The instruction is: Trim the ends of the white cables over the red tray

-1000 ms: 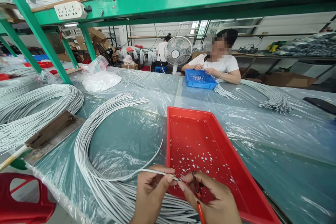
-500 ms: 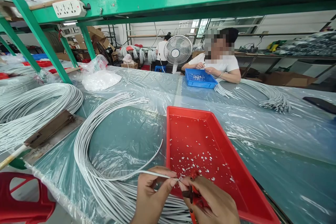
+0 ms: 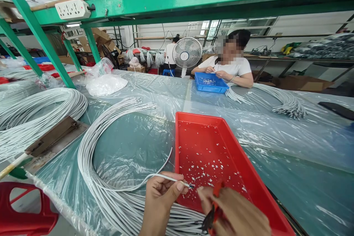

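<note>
Between thumb and fingers, my left hand [image 3: 163, 197] pinches a white cable [image 3: 168, 177] near its end, where dark inner wires poke out of the sheath. My right hand [image 3: 235, 210], blurred by motion, is wrapped round red-handled pliers or cutters [image 3: 214, 212]; the exact kind is hard to make out. It is apart from the cable end, to its right. Both hands are over the near-left part of a red tray [image 3: 235, 147] strewn with small white scraps. A curved bundle of white cables [image 3: 91, 162] lies left of the tray and runs beneath my left hand.
A hinged metal cutter [image 3: 55, 140] and another cable coil [image 3: 74, 99] lie at the left. Across the table, a co-worker [image 3: 235, 64] handles something over a blue tray [image 3: 211, 86]. A green shelf frame [image 3: 166, 3] spans overhead. A red stool [image 3: 27, 210] stands at lower left.
My right hand with the red-handled tool has pulled away from the cable end, down and to the right. The dark inner wires at the cable's tip now show. My left hand has barely moved.
</note>
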The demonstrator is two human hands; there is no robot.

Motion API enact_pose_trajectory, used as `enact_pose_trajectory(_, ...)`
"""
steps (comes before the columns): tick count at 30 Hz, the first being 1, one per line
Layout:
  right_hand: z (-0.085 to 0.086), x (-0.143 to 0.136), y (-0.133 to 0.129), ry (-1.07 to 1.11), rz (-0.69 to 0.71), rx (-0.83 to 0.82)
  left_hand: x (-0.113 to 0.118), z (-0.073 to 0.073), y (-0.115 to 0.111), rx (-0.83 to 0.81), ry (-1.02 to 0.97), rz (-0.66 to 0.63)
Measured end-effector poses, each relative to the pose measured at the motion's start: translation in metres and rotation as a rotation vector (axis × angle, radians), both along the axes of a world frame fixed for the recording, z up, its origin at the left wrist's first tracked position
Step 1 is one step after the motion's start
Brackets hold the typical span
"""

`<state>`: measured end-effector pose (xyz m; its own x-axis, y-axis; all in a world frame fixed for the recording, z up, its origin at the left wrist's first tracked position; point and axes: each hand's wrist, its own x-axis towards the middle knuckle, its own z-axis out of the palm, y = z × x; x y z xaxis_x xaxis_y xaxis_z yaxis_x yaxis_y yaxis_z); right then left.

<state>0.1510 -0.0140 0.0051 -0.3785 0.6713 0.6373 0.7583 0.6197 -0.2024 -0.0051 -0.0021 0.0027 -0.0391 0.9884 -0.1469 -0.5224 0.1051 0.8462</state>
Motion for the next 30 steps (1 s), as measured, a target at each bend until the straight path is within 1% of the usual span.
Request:
enact_pose_trajectory(3, 0.001, 0.018, 0.01, -0.058, -0.258, 0.001, -0.003, 0.002, 0.001, -0.025, -0.053, -0.083)
enact_pose_trajectory(5, 0.0, 0.027, 0.017, -0.153, -0.436, -0.057, -0.003, 0.001, 0.001, -0.031, -0.073, -0.118)
enact_pose_trajectory(6, 0.0, 0.029, 0.019, -0.207, -0.502, -0.097, -0.002, 0.001, 0.002, -0.033, -0.076, -0.127)
enact_pose_trajectory(8, 0.0, 0.031, 0.023, -0.281, -0.579, -0.167, 0.0, 0.001, 0.001, -0.038, -0.071, -0.124)
enact_pose_trajectory(10, 0.001, 0.03, 0.025, -0.288, -0.599, -0.2, 0.002, 0.002, 0.001, -0.035, -0.054, -0.096)
enact_pose_trajectory(12, 0.002, 0.03, 0.025, -0.262, -0.562, -0.194, 0.004, 0.003, 0.0, -0.024, -0.027, -0.069)
enact_pose_trajectory(13, 0.003, 0.03, 0.025, -0.235, -0.518, -0.181, 0.004, 0.003, -0.001, -0.016, -0.011, -0.065)
enact_pose_trajectory(15, 0.004, 0.03, 0.025, -0.141, -0.418, -0.175, 0.005, 0.002, -0.001, -0.004, 0.019, -0.066)
enact_pose_trajectory(17, 0.006, 0.03, 0.025, -0.023, -0.336, -0.216, 0.004, 0.0, 0.0, 0.008, 0.044, -0.079)
enact_pose_trajectory(19, 0.008, 0.027, 0.024, 0.096, -0.243, -0.319, 0.002, -0.003, 0.001, 0.025, 0.067, -0.112)
enact_pose_trajectory(21, 0.01, 0.023, 0.022, 0.2, -0.126, -0.463, 0.001, -0.005, 0.001, 0.039, 0.086, -0.142)
enact_pose_trajectory(23, 0.013, 0.018, 0.021, 0.272, -0.011, -0.596, 0.001, -0.007, 0.001, 0.043, 0.099, -0.141)
enact_pose_trajectory(24, 0.014, 0.016, 0.02, 0.281, 0.029, -0.636, 0.001, -0.007, 0.001, 0.045, 0.104, -0.131)
enact_pose_trajectory(26, 0.018, 0.012, 0.018, 0.254, 0.073, -0.661, 0.001, -0.008, 0.001, 0.053, 0.113, -0.123)
enact_pose_trajectory(30, 0.024, 0.008, 0.015, 0.149, 0.111, -0.667, -0.001, -0.012, 0.002, 0.076, 0.135, -0.191)
